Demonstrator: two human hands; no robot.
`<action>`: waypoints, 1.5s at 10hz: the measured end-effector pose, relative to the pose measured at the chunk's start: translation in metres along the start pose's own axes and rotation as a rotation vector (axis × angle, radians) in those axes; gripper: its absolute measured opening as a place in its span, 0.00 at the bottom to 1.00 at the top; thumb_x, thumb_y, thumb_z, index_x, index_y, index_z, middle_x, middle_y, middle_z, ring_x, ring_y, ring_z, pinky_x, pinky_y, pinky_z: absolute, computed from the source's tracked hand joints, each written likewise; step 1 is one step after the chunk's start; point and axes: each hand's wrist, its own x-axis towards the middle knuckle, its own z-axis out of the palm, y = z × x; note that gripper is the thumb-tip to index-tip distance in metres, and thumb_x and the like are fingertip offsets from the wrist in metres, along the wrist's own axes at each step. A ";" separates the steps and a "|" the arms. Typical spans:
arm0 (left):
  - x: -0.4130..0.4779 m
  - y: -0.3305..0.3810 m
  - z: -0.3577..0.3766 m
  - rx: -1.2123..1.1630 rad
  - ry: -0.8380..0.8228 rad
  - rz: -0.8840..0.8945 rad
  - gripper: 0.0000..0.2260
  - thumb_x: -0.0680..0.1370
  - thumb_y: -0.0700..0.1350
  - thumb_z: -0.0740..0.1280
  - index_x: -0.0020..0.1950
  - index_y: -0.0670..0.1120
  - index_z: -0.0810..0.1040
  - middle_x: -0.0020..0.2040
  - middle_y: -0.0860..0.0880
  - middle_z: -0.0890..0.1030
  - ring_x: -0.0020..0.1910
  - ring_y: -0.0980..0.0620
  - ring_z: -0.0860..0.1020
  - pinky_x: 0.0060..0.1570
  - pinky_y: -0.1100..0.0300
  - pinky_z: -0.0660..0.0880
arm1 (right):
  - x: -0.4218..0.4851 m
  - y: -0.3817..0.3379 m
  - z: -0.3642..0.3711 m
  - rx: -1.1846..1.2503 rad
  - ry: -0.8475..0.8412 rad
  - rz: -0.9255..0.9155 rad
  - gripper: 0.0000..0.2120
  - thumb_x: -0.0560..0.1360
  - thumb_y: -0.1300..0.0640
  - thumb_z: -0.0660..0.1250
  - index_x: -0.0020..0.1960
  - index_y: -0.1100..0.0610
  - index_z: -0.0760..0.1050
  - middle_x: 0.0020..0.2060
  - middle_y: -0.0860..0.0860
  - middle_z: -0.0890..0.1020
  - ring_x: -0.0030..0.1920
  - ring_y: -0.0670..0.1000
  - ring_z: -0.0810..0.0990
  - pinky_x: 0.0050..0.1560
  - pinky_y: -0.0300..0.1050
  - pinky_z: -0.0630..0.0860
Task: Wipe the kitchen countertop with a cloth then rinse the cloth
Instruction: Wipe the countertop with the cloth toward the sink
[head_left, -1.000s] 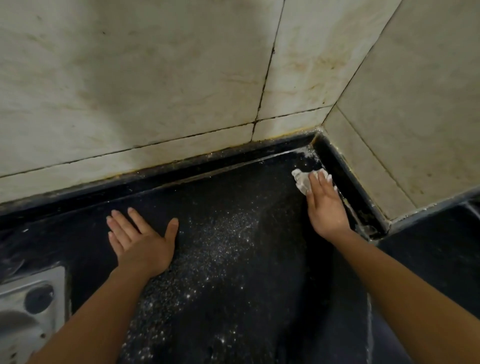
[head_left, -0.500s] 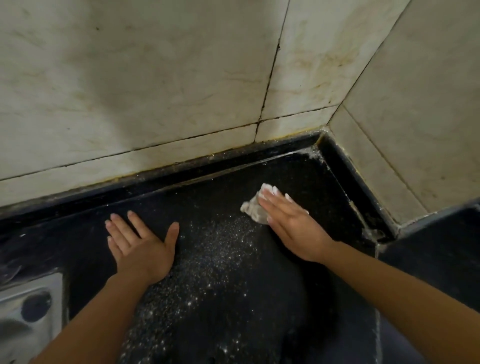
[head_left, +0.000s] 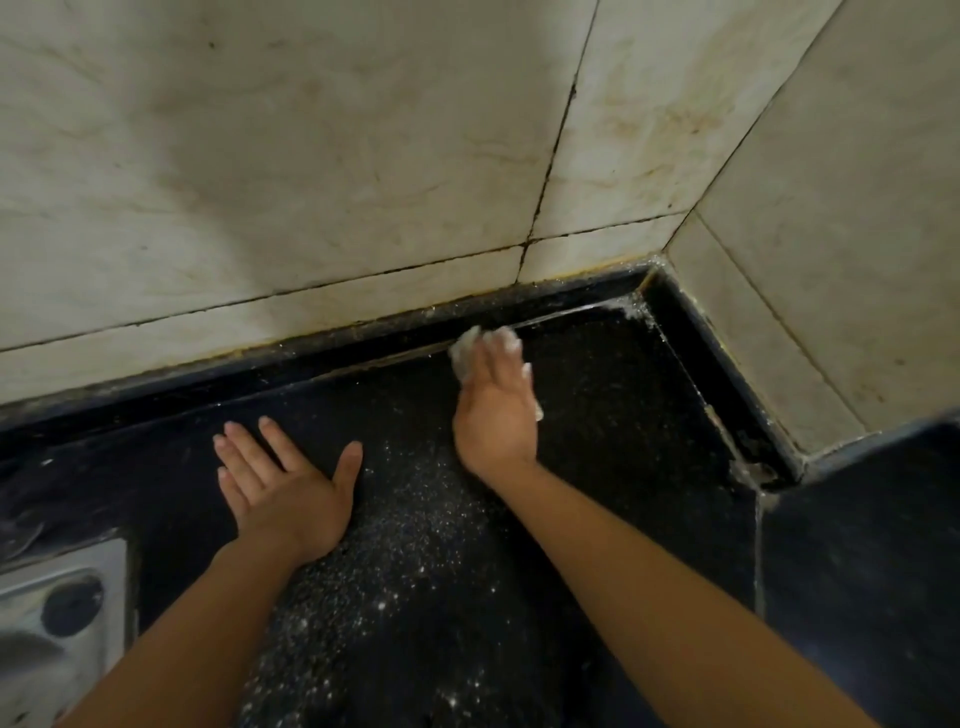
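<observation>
A black speckled countertop (head_left: 613, 415) fills the lower half of the view, dusted with white specks in its middle. My right hand (head_left: 496, 410) lies flat on a small white cloth (head_left: 465, 348), pressing it against the counter at the back edge, by the dark skirting strip. Most of the cloth is hidden under the palm and fingers; bits show at the fingertips and the right side. My left hand (head_left: 283, 483) rests flat on the counter with fingers spread, a short way left of the right hand, holding nothing.
Cream marble wall tiles (head_left: 311, 171) rise behind and meet a side wall (head_left: 857, 234) at the right corner. White residue (head_left: 636, 312) sits in that corner. A metal stove corner (head_left: 57, 618) with a dark knob shows at the lower left. A counter seam (head_left: 758, 545) runs at right.
My right hand has swept the cloth from the right corner leftward across the counter, then up to the back edge. The left hand has stayed in place.
</observation>
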 end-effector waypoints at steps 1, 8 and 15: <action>-0.001 0.001 0.000 0.000 0.002 0.003 0.43 0.74 0.69 0.43 0.73 0.41 0.28 0.71 0.37 0.26 0.71 0.40 0.28 0.71 0.48 0.33 | -0.008 0.023 -0.018 0.131 -0.174 -0.311 0.28 0.81 0.60 0.55 0.77 0.54 0.49 0.77 0.49 0.48 0.76 0.48 0.43 0.73 0.41 0.37; -0.001 0.000 0.000 -0.004 -0.002 -0.010 0.43 0.74 0.70 0.43 0.73 0.41 0.28 0.72 0.38 0.26 0.71 0.41 0.27 0.71 0.48 0.33 | -0.088 0.049 -0.028 0.126 -0.299 -0.638 0.24 0.81 0.51 0.50 0.76 0.52 0.54 0.76 0.47 0.53 0.76 0.46 0.48 0.74 0.43 0.42; 0.004 -0.016 0.004 -0.118 0.018 0.058 0.40 0.76 0.69 0.42 0.74 0.44 0.30 0.71 0.42 0.25 0.71 0.45 0.26 0.70 0.51 0.31 | -0.132 0.057 -0.024 0.007 -0.336 -0.844 0.23 0.80 0.50 0.53 0.75 0.50 0.59 0.75 0.47 0.60 0.75 0.48 0.56 0.73 0.50 0.53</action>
